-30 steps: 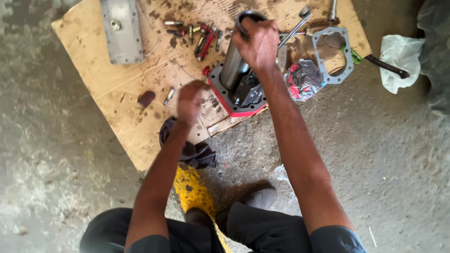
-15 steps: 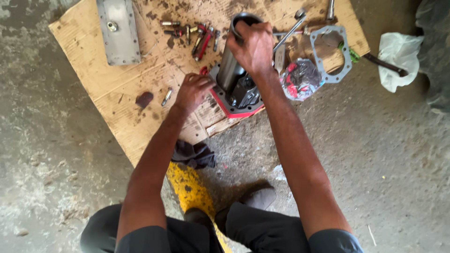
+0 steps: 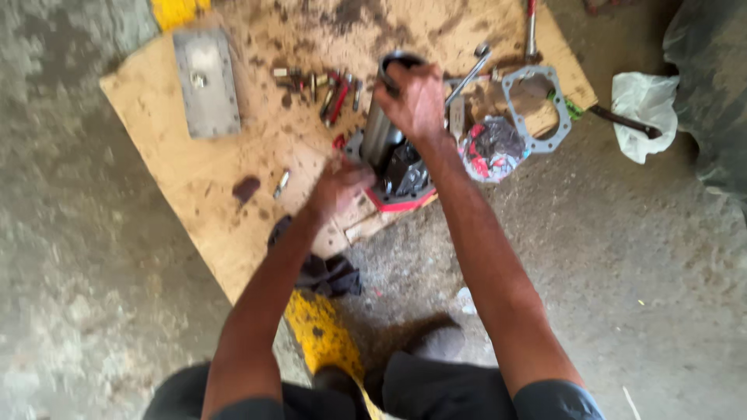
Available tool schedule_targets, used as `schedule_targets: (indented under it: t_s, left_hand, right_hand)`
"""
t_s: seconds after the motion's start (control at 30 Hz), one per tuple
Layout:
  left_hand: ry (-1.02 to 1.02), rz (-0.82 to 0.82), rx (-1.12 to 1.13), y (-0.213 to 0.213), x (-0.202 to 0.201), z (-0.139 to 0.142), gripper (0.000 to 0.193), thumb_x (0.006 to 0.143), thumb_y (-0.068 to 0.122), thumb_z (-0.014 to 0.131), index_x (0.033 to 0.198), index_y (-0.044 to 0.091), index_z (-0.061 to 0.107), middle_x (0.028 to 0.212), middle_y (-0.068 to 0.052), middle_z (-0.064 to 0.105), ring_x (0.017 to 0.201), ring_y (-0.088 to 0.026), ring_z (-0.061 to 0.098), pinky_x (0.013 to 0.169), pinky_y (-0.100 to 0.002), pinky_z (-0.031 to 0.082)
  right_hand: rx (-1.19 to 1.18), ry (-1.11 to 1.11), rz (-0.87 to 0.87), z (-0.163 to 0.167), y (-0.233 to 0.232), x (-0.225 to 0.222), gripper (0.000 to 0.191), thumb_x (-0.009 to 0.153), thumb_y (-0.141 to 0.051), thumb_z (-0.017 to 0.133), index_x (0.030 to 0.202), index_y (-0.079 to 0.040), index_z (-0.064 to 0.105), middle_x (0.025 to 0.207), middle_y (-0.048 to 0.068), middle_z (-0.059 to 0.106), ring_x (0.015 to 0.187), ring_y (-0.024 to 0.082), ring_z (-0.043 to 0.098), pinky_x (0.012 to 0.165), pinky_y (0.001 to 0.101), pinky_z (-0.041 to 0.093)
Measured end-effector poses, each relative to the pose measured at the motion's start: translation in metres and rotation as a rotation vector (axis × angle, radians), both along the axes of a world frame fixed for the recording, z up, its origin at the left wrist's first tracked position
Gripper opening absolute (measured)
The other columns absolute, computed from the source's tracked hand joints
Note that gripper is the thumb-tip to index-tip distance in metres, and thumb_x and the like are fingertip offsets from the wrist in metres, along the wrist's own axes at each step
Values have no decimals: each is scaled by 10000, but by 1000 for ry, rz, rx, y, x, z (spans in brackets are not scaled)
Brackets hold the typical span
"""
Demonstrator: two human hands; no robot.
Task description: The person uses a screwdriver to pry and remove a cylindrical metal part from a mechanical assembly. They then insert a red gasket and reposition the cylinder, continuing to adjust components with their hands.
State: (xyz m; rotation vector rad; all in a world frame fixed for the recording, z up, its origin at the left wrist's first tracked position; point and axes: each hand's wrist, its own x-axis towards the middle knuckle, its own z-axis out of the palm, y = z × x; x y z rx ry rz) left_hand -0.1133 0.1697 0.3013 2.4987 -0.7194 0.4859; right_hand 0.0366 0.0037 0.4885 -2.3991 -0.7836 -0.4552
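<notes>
Metal cylinder (image 3: 383, 117), gripped at top by right hand (image 3: 416, 99), may tip toward 6 o'clock w/ oily base; left hand (image 3: 336, 189) blurred, grip cannot tell.

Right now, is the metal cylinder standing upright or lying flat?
Upright: the metal cylinder stands on end on its red-edged base, with the right hand gripping its top.

A grey metal cylinder (image 3: 383, 124) stands upright on a greasy, red-edged engine block (image 3: 398, 180) atop the stained wooden board (image 3: 226, 187).
</notes>
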Motion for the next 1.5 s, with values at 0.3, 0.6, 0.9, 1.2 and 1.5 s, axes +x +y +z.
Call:
schedule_targets:
  t_s: [0.3,0.6,0.9,1.2,1.5]
  left_hand:
    - [37,-15,-10,5,-10,15,396,766,43,786,1136,185,782,1251,19,741,1236,-166,633,1151,-439,383]
    - [-31,-15,-32,-7,-17,14,357,786,14,781,1096,192,789,1208,27,749,1177,-161,654,1100,-407,456]
    - [-27,40,-28,16,-4,13,397,779,31,801,1090,278,800,1273,97,743,1261,-109,634,1165,-423,415]
    - [294,76,-301,19,11,8,238,939,174,761,1175,197,767,1339,1,711,1237,-211,686,1156,-392,522]
    - [195,246,-204,20,16,15,355,904,-12,685,1223,130,747,1341,-73,709,1062,-220,730,876,-301,609]
  right_hand:
    - [-33,-15,36,-4,-1,-2,201,880,-232,727,882,-32,743,720,188,724,607,281,700,637,434,602]
    - [-12,-80,43,-6,1,-5,202,882,-213,692,910,-26,765,750,186,759,547,243,716,608,428,615]
    - [-19,-186,50,-11,1,0,175,884,-230,710,889,-57,740,722,158,731,580,248,696,685,432,612]
    - [-9,-128,69,-19,0,5,165,882,-194,683,899,-46,755,750,170,765,565,200,713,715,424,620]
    - [-43,-4,19,-24,1,7,196,883,-235,692,891,-53,763,733,163,763,572,219,703,863,448,551]
